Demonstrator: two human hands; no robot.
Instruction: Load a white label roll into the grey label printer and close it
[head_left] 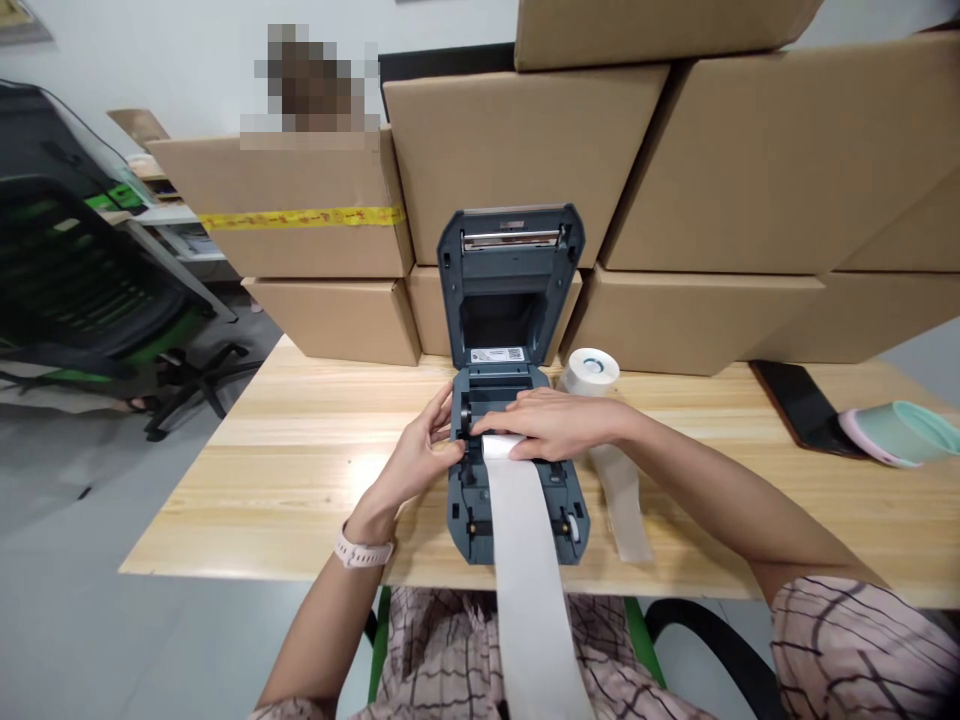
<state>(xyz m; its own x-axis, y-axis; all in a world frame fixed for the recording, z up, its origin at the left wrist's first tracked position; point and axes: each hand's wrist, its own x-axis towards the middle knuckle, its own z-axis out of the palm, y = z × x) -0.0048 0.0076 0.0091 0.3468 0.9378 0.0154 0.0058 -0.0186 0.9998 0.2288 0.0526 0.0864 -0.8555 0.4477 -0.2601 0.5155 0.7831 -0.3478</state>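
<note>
A dark grey label printer [466, 520] stands on the wooden table with its lid [504, 335] raised. Inside it sits a small roll of white label paper [499, 447], from which a long strip [529, 570] runs over the front edge toward my lap. My right hand [551, 424] reaches over the printer from the right, its thumb and fingers around the roll. At the printer's left side is my left hand [418, 448], thumb over the rim and fingers along the outer wall. Just right of the printer stands a second label roll [591, 372], its loose strip [624, 505] lying on the table.
Several cardboard boxes [525, 160] are stacked along the table's back edge. A dark phone-like slab [806, 405] and a mint-green cup [911, 432] with a pink rim lie at the right. An office chair [90, 290] stands at the left; a person is behind the boxes.
</note>
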